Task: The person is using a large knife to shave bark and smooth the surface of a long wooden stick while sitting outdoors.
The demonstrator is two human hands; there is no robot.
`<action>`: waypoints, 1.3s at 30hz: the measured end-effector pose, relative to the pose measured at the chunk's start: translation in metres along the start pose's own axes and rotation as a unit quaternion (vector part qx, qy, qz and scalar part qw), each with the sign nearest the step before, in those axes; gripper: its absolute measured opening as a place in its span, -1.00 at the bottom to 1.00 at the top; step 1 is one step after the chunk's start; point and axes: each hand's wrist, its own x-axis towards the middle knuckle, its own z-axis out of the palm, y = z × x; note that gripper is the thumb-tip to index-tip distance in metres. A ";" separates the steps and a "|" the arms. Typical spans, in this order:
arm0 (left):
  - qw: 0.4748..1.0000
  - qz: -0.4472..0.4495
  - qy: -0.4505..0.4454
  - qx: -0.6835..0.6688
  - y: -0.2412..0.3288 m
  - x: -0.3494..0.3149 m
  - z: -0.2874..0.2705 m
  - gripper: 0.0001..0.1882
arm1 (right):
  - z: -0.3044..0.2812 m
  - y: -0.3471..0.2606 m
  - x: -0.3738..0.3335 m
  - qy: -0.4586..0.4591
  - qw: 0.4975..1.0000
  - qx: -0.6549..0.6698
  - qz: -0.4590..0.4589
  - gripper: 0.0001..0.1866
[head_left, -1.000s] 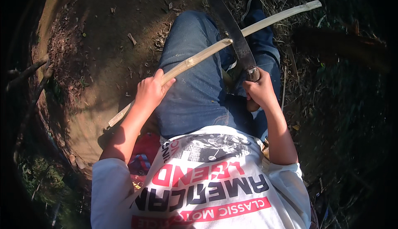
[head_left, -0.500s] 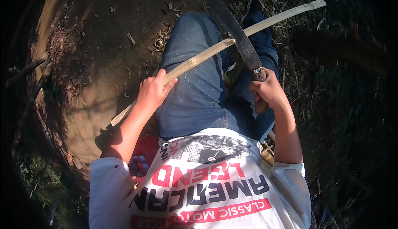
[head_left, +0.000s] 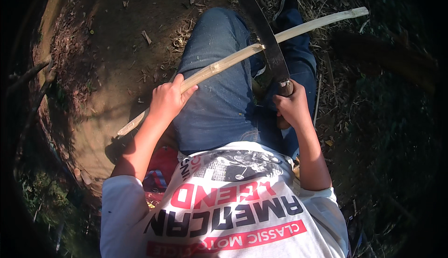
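A long pale strip of split wood or bamboo [head_left: 228, 61] slants across my raised left thigh, its far end up at the right. My left hand [head_left: 169, 98] is closed around it beside the knee, and its near end pokes out past my wrist. My right hand [head_left: 295, 105] is wrapped round the short wooden handle of a machete [head_left: 267, 38]. The broad dark blade points away from me and crosses the strip. At the crossing, the edge meets the strip by a rough, nicked spot.
My legs in blue jeans [head_left: 210, 104] are bent under the work. Around them is brown soil [head_left: 112, 66] with dry leaves and shavings. A dark log [head_left: 382, 57] lies in shade at the right; a bare branch [head_left: 30, 78] is at the left. Something red [head_left: 161, 164] rests by my left hip.
My right hand and the machete handle have shifted left, so the blade stands a little more upright. The strip's far end has dipped slightly. Both hands keep their hold.
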 end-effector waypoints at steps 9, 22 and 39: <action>0.999 0.008 0.004 -0.037 0.000 0.001 0.005 -0.45 | -0.018 -0.001 0.002 -0.197 0.943 0.216 0.160 -0.76; 1.000 0.005 0.000 -0.015 0.005 0.003 0.000 -0.46 | -0.008 -0.001 -0.001 -0.069 0.990 0.095 0.075 -0.85; 1.000 0.001 -0.003 0.009 0.007 0.002 -0.004 -0.45 | -0.002 0.002 -0.009 -0.016 1.000 0.019 -0.013 -0.79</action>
